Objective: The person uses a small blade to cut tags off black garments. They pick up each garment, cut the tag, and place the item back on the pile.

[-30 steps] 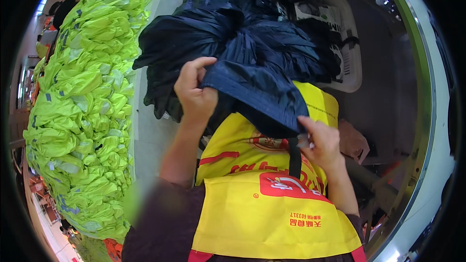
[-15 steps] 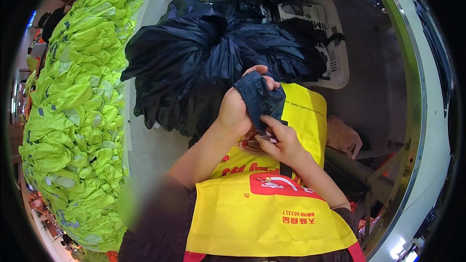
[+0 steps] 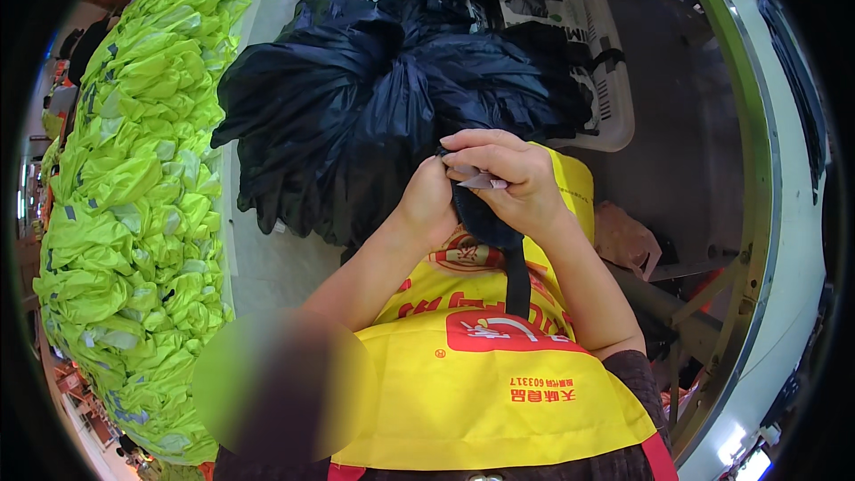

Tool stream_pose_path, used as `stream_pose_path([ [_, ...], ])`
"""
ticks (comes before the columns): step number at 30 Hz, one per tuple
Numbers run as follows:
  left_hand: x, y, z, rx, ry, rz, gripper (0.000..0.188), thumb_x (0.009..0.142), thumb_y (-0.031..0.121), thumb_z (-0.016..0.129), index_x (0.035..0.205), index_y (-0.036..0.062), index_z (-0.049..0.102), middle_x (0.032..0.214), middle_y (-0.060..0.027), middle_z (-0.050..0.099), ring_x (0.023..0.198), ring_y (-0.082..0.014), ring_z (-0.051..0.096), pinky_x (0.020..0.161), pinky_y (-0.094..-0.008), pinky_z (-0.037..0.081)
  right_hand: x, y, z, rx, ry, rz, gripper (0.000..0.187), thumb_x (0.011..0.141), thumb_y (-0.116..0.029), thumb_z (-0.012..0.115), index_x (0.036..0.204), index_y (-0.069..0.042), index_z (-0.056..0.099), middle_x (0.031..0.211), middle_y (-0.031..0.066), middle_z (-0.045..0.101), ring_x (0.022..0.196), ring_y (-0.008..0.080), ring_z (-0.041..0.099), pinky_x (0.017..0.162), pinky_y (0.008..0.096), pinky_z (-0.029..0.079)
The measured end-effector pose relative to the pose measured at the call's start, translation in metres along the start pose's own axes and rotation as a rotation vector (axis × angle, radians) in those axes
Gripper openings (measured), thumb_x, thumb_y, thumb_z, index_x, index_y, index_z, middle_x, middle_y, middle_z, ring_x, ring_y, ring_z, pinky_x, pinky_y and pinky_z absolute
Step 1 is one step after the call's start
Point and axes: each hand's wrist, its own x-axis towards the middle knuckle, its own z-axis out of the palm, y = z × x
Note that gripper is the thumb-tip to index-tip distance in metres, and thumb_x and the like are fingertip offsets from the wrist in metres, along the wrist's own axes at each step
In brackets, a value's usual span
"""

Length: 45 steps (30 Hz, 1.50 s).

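Nearest, a yellow apron (image 3: 481,401) with red print covers the wearer's front, a black strap (image 3: 517,281) running up it toward the hands. Just beyond, the two hands meet over a gathered bit of dark cloth (image 3: 481,221): the left hand (image 3: 427,202) is curled in on it, its fingertips mostly hidden, while the right hand (image 3: 525,180) pinches between thumb and fingers, with a small pale pointed piece (image 3: 482,181) sticking out of the grasp, too small to tell whether blade or label. The step in hand seems to be close finger work on one small spot of this cloth; the next move probably calls for a steady left hold and a precise pinch from the right, with the loose folds clear of the pale piece. The cloth is navy to black and bunched, drooping below the hands in front of the apron; whether it joins the heap cannot be told. Past the hands, a dark garment heap (image 3: 338,116) spreads in glossy, radiating folds, with a pale slotted basket (image 3: 621,89) behind it to the right. To the left, lime-yellow garments (image 3: 142,214) lie crumpled in a long, deep bank.
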Motion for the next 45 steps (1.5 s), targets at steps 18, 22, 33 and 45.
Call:
stream_pose_path([
  [18, 0.012, -0.011, -0.019, -0.006, 0.225, -0.098, 0.027, 0.094, 0.019, 0.033, 0.098, 0.0027, 0.055, 0.092, -0.0075, 0.059, 0.086, -0.0195, 0.059, 0.081, -0.0318, 0.049, -0.020, -0.033, -0.020, 0.249, 0.148, 0.577, 0.028, 0.075, -0.009, 0.070, 0.099, 0.000, 0.060, 0.081, 0.0008, 0.058, 0.074, 0.0078, 0.055, 0.066, 0.0206, 0.044],
  [22, 0.008, -0.009, -0.005, 0.045, 0.274, -0.095, 0.023, 0.093, 0.016, 0.038, 0.103, 0.0035, 0.053, 0.102, -0.0104, 0.059, 0.093, -0.0216, 0.058, 0.086, -0.0341, 0.047, -0.023, -0.006, -0.008, -0.129, 0.175, 0.272, 0.020, 0.074, -0.011, 0.071, 0.088, 0.000, 0.060, 0.069, 0.0017, 0.054, 0.059, 0.0107, 0.048, 0.055, 0.0236, 0.039],
  [33, -0.040, 0.008, 0.020, 1.263, 0.429, 0.577, 0.025, 0.076, 0.002, 0.069, 0.097, 0.0005, 0.055, 0.066, -0.0020, 0.060, 0.058, -0.0044, 0.055, 0.056, -0.0175, 0.045, -0.031, -0.005, 0.010, 0.178, 0.318, 0.528, 0.017, 0.080, -0.012, 0.067, 0.072, -0.003, 0.055, 0.058, -0.0014, 0.047, 0.055, 0.0062, 0.039, 0.049, 0.0224, 0.032],
  [45, -0.032, 0.013, 0.026, 1.029, 0.274, 0.335, 0.017, 0.085, 0.009, 0.063, 0.097, -0.0025, 0.060, 0.083, -0.0014, 0.062, 0.075, -0.0040, 0.053, 0.068, -0.0186, 0.045, -0.042, -0.004, 0.031, 0.327, 0.242, 0.426, 0.018, 0.073, -0.005, 0.070, 0.072, -0.005, 0.052, 0.061, -0.0026, 0.044, 0.052, 0.0051, 0.038, 0.048, 0.0207, 0.030],
])
